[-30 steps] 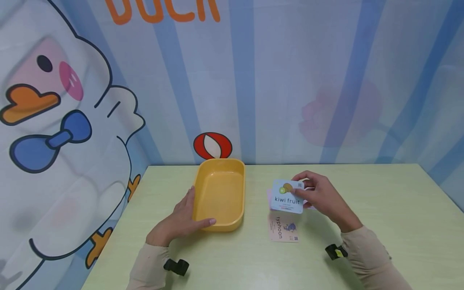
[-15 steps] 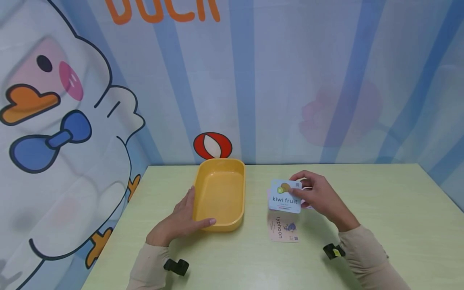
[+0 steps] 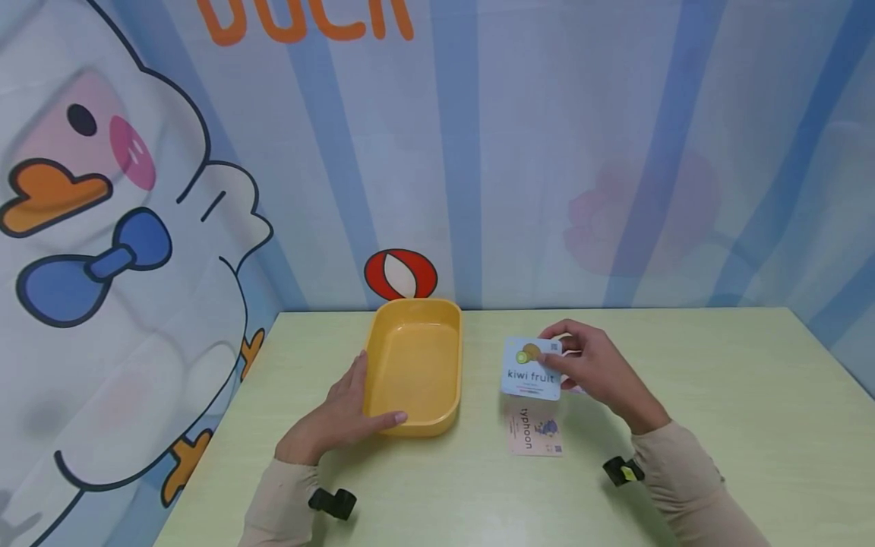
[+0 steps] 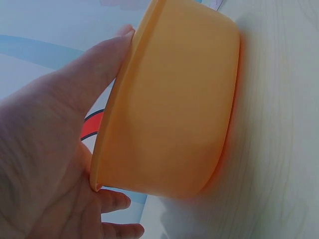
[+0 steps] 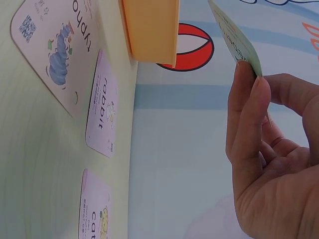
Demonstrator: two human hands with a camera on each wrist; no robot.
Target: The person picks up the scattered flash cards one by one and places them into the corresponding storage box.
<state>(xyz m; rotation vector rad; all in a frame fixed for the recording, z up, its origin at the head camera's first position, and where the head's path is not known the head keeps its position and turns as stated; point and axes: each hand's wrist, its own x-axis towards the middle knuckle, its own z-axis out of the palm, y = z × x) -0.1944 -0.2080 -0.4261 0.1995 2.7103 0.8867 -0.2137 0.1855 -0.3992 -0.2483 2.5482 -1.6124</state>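
My right hand (image 3: 601, 372) pinches a pale blue kiwi fruit card (image 3: 522, 386) between thumb and fingers, raised over the table with its printed side facing me. In the right wrist view this card appears nearly edge-on. Below it, a pink typhoon card (image 3: 535, 439) lies turned sideways. Beyond that, a rabbit card (image 5: 102, 107) and a cat card (image 5: 94, 209) lie on the table, largely covered in the head view by the held card and hand. My left hand (image 3: 335, 418) rests around the near-left corner of a yellow tray (image 3: 415, 431), thumb on the rim and fingers extended along its side.
The tray stands at the back of the pale wooden table (image 3: 718, 395), left of the cards. A blue-striped curtain (image 3: 519, 152) with a printed duck hangs behind and to the left. Each wrist carries a small black camera (image 3: 333, 503).
My right hand has shifted slightly left with the kiwi fruit card, hiding more of the pink card behind it. The left hand and the tray have stayed in place.
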